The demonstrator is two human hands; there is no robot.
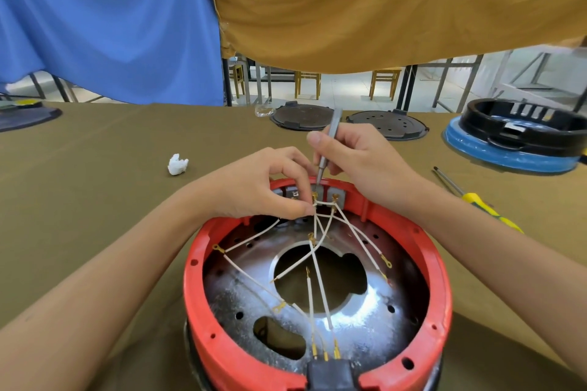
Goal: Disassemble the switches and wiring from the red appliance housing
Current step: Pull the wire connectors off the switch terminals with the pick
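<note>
Red housing (317, 279), switches (330, 195) at fingers (305, 197).

Housing (317, 359): red rim, silvery metal plate inside. Wires (320, 289): white, with brass-yellow terminals. Connector block (328, 373) at near rim: dark grey. Tool (327, 143): plain grey metal. Table cover (95, 200): olive-brown. Crumpled wad (177, 164), left: white. Screwdriver (476, 200), right: yellow handle, dark shaft. Far discs (301, 117): dark brown. Far right ring (524, 124): black on a blue base (508, 155). Hanging cloths: blue (111, 25) left, mustard (381, 3) right
</note>
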